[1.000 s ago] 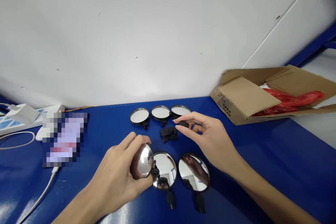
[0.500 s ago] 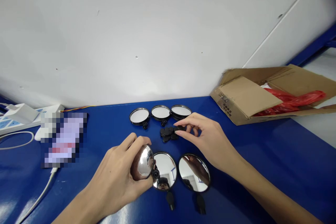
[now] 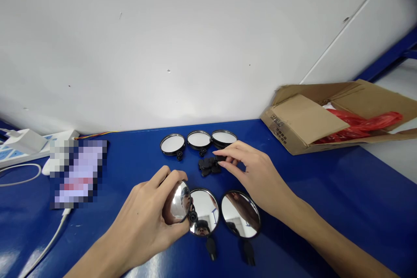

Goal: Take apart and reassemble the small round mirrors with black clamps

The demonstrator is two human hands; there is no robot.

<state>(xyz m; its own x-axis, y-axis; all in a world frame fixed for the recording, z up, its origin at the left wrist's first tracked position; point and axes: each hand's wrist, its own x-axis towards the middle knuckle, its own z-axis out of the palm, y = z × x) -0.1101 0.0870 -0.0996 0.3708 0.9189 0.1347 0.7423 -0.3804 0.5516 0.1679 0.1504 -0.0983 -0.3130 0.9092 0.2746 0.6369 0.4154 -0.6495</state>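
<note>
My left hand [image 3: 146, 215] is closed around a small round mirror [image 3: 178, 204], tilted so its reflective face points right, with a black ball joint at its edge. My right hand [image 3: 260, 176] reaches over a small pile of black plastic pieces [image 3: 206, 166], thumb and index finger closing on one piece at the pile's right side. Below the pile, a round mirror [image 3: 208, 206] and another round mirror [image 3: 241, 215] lie face up, each with a black stem pointing toward me. The held mirror partly covers the nearer left one.
Three more spots along the back hold round mirrors [image 3: 172, 143], the rightmost looking stacked. An open cardboard box [image 3: 302, 121] with a red plastic bag [image 3: 368, 124] stands at right. At left are a blurred phone [image 3: 81, 173], its white cable [image 3: 48, 243] and a power strip [image 3: 61, 137].
My right hand has shifted slightly left at the pile, its fingertips now around a black piece. My left hand keeps the mirror nearly still.
</note>
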